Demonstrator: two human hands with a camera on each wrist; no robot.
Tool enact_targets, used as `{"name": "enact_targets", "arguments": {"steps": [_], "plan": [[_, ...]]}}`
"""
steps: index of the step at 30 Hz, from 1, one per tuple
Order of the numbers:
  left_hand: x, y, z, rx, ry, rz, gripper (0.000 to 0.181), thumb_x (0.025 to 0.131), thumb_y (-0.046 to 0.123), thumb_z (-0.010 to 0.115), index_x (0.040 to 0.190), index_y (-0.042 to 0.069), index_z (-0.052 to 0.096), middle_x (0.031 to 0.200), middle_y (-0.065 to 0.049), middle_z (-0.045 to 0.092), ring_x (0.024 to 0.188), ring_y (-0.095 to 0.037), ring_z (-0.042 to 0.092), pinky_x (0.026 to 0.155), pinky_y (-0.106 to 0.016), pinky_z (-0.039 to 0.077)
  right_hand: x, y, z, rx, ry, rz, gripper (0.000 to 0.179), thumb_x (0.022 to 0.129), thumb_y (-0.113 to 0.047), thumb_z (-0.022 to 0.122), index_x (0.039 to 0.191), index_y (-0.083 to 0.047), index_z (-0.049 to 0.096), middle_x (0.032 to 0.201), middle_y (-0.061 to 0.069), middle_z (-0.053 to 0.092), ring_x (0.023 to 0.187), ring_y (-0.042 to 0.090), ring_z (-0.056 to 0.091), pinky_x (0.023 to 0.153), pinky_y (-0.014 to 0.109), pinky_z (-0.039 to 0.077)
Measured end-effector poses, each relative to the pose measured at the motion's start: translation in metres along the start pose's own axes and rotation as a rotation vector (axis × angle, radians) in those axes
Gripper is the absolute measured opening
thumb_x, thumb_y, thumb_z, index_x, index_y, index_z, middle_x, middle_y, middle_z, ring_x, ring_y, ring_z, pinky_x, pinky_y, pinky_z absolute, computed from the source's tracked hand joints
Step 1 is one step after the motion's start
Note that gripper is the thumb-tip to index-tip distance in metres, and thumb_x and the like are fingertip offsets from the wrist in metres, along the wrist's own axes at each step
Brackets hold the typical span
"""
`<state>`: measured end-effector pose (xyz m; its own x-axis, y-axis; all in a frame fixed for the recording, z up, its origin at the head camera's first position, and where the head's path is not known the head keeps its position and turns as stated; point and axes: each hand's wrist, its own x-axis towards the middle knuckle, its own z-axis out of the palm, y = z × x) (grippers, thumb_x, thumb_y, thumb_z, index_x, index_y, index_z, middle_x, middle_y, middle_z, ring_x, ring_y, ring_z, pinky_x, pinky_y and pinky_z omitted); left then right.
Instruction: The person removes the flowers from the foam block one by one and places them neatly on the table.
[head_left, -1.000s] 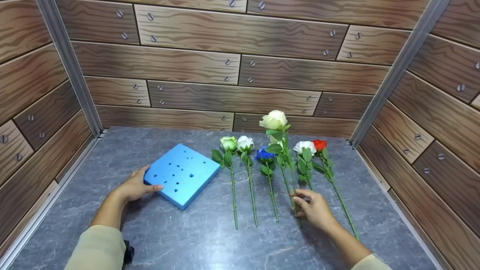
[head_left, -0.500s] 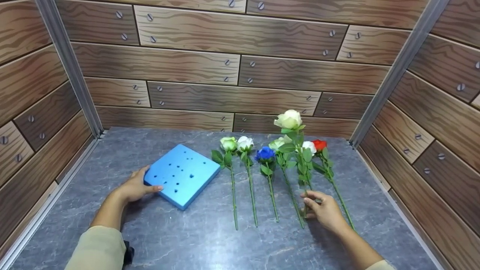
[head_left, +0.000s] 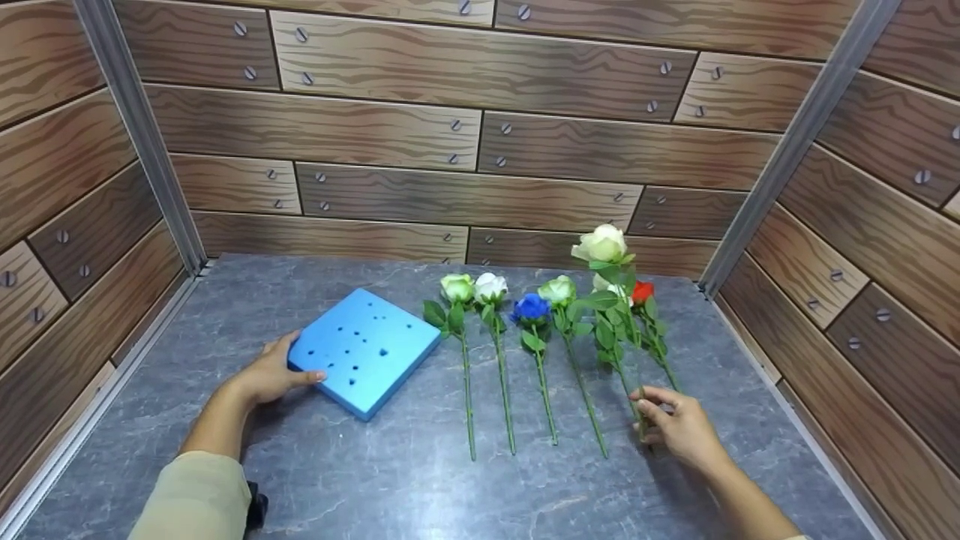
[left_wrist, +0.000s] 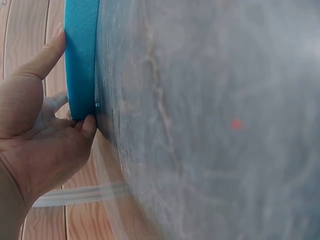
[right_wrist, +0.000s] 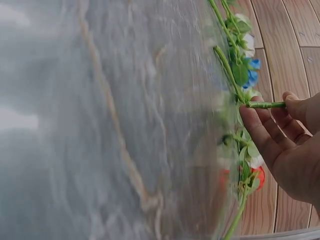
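Observation:
At the left, my left hand (head_left: 268, 375) grips the near-left edge of a blue foam block (head_left: 364, 349) with several small holes in its top. Its thumb lies on the upper face, while the fingers reach the side and lower edge, as the left wrist view of the block (left_wrist: 81, 60) shows. My right hand (head_left: 681, 427) pinches the stem of a cream-white rose (head_left: 602, 244), its bloom raised above the other flowers. From the right wrist, the cut end of that stem (right_wrist: 267, 105) shows between thumb and fingers.
Lying on the grey marbled table (head_left: 360, 480) are a light green rose (head_left: 457, 287), a white rose (head_left: 490, 287), a blue rose (head_left: 531, 308), another green one (head_left: 559, 289) and a red rose (head_left: 643, 292). Another white flower is partly covered by the held rose. Wood-patterned walls (head_left: 375, 127) enclose the table.
My right hand has moved to the right with the cream-white rose, from above the second green rose to over the white and red ones. The left hand and block have stayed put.

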<state>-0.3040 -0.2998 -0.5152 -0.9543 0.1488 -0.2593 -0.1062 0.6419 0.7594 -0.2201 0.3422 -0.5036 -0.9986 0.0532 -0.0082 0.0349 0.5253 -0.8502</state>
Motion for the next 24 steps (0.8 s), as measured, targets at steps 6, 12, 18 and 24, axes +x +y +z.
{"name": "enact_targets", "arguments": {"steps": [6, 12, 18, 24], "plan": [[0.0, 0.0, -0.001, 0.003, -0.001, -0.001, 0.122, 0.097, 0.051, 0.079, 0.174, 0.003, -0.002, 0.177, -0.037, -0.004, 0.163, -0.063, 0.002, 0.131, -0.076, 0.012, -0.004, 0.006, -0.02, -0.016, -0.058, 0.035, 0.037, 0.111, -0.012, 0.061, 0.141, 0.009, 0.064, 0.124, 0.029, 0.07, 0.091, 0.022, 0.081, 0.074, 0.035, 0.069], [0.0, 0.001, -0.001, 0.01, 0.004, 0.008, 0.121, 0.097, 0.051, 0.08, 0.174, 0.002, -0.001, 0.177, -0.038, -0.004, 0.163, -0.063, 0.002, 0.131, -0.076, 0.012, -0.01, 0.016, -0.042, 0.025, -0.077, 0.104, 0.042, 0.111, -0.014, 0.061, 0.145, 0.01, 0.061, 0.126, 0.023, 0.071, 0.092, 0.021, 0.08, 0.077, 0.036, 0.069], [0.001, -0.001, -0.001, 0.035, 0.0, 0.016, 0.121, 0.098, 0.052, 0.079, 0.173, 0.001, -0.001, 0.176, -0.039, -0.002, 0.162, -0.064, 0.002, 0.131, -0.078, 0.013, -0.017, 0.027, -0.061, -0.028, -0.074, 0.088, 0.043, 0.112, -0.014, 0.059, 0.147, 0.011, 0.058, 0.127, 0.029, 0.069, 0.095, 0.024, 0.081, 0.078, 0.036, 0.069], [0.003, -0.002, 0.0, 0.042, 0.001, 0.022, 0.121, 0.098, 0.052, 0.078, 0.173, 0.001, -0.001, 0.176, -0.039, -0.001, 0.162, -0.064, 0.004, 0.131, -0.077, 0.014, -0.018, 0.04, -0.079, -0.037, -0.052, 0.137, 0.044, 0.113, -0.013, 0.056, 0.15, 0.012, 0.054, 0.125, 0.028, 0.068, 0.091, 0.02, 0.081, 0.076, 0.036, 0.069]]}}
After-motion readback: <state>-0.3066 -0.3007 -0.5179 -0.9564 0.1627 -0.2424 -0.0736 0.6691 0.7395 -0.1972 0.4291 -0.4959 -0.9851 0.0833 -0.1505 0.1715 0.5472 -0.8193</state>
